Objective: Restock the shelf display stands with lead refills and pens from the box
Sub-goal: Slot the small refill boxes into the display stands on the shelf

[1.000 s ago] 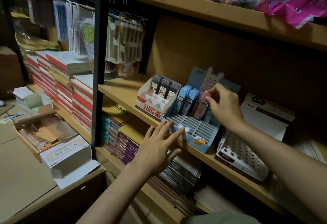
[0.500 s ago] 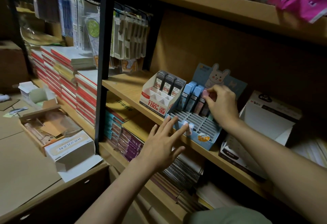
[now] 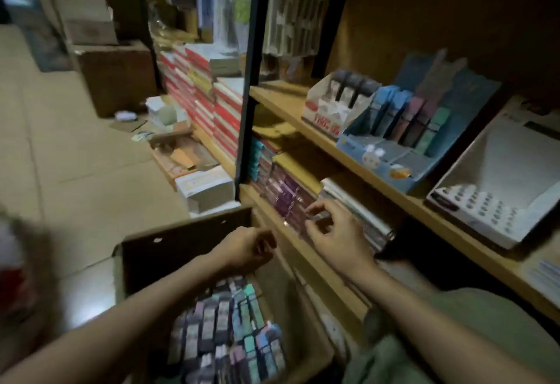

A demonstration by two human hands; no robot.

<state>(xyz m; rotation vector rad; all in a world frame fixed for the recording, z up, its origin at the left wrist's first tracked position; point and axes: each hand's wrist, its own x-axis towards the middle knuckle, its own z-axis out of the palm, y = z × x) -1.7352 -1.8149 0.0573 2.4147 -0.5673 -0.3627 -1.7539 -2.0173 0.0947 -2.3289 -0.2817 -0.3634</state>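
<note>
Brown cardboard forms the open box [image 3: 185, 250] in the lower middle of the frame, and inside it slim lead refill cases [image 3: 230, 329] in grey, teal, blue and pink lie packed in rows, their long axes running roughly from the bottom of the frame toward the top. Above the box's far end the left hand [image 3: 245, 250] hangs with its fingers curled downward; motion blur hides whether they hold anything. Just right of it, the right hand [image 3: 336, 238] hovers by the edge of the lower shelf, fingers loosely bent and spread, with nothing visibly between them. Farther up on the right, on the wooden shelf [image 3: 391, 195], the blue display stand [image 3: 375, 156] holds blue, pink, purple and green cases standing upright in its back row, leaning slightly back, while its front slots lie bare. To its left stands the white and red stand [image 3: 327, 113] with three dark cases upright in its rear row.
</note>
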